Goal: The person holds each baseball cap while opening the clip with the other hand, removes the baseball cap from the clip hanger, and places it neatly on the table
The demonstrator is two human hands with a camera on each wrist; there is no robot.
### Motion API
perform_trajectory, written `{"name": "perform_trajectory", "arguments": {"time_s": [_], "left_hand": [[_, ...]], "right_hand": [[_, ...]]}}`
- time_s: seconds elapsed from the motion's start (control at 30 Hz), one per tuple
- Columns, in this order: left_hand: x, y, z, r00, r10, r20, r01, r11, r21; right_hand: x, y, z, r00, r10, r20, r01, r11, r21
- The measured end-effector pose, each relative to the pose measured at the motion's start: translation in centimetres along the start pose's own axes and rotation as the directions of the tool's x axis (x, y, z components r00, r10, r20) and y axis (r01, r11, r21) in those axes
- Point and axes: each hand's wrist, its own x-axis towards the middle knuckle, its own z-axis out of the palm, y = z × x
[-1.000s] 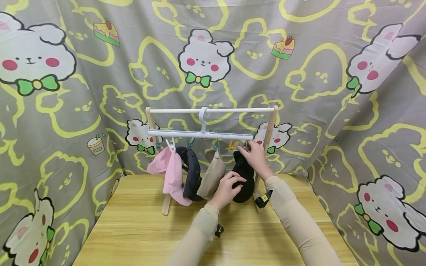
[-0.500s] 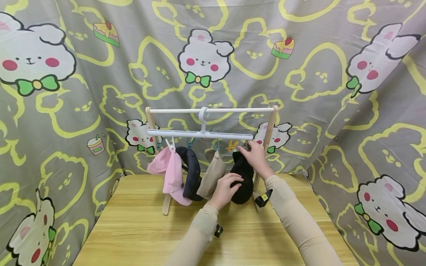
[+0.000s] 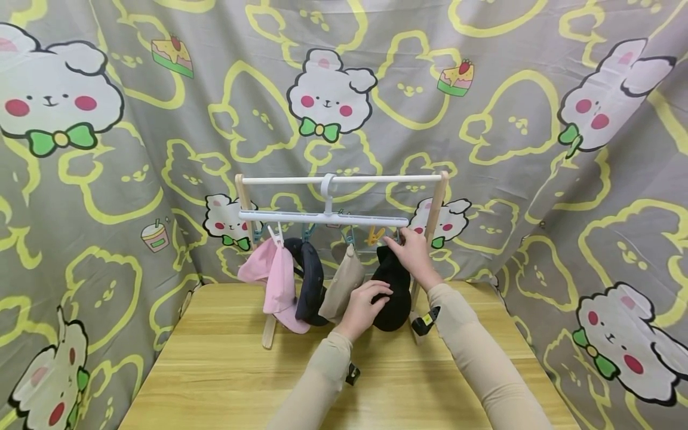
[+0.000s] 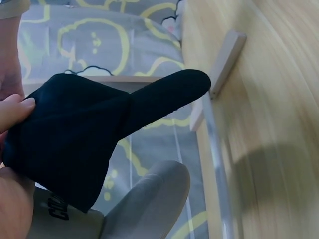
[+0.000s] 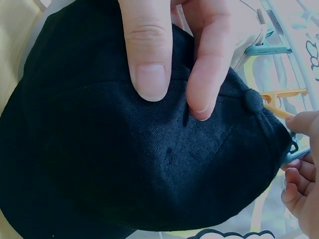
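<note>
A black baseball cap [image 3: 391, 313] hangs near the right end of the white hanger [image 3: 365, 219]. My left hand [image 3: 366, 306] pinches the fabric of its crown between thumb and fingers, as the right wrist view shows up close. At the cap's upper end, my right hand [image 3: 415, 254] holds a blue-green clip [image 5: 293, 156] between thumb and fingers, right at the cap's edge. In the left wrist view the cap's brim [image 4: 169, 97] points away from the hand toward the tabletop.
A pink cap [image 3: 279, 280], a dark navy cap [image 3: 310, 286] and a beige cap [image 3: 344, 280] hang from clips to the left. An orange clip [image 3: 376, 235] hangs beside my right hand. The wooden rack [image 3: 438, 206] stands on the wooden table [image 3: 226, 370], with patterned curtains around it.
My left hand and the lower part of the black cap have shifted slightly left and down. My right hand stays at the clip.
</note>
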Motion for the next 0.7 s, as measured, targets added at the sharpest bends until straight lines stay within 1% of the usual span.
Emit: {"name": "perform_trajectory", "arguments": {"time_s": [0.2,0.43,0.7], "left_hand": [[0.11,0.25,-0.07,0.999,0.039,-0.026,-0.038,0.999,0.008],[0.46,0.7,-0.28,0.998,0.039,-0.049,-0.037,0.999,0.027],[0.69,0.93,-0.34,0.999,0.045,-0.029,-0.044,0.999,0.031]], "right_hand": [[0.14,0.09,-0.07,1.0,-0.008,-0.016,0.008,1.0,-0.017],[0.42,0.06,-0.4,1.0,0.0,-0.031,0.0,1.0,-0.027],[0.54,-0.18,-0.93,1.0,0.015,-0.019,-0.016,1.0,-0.025]]}}
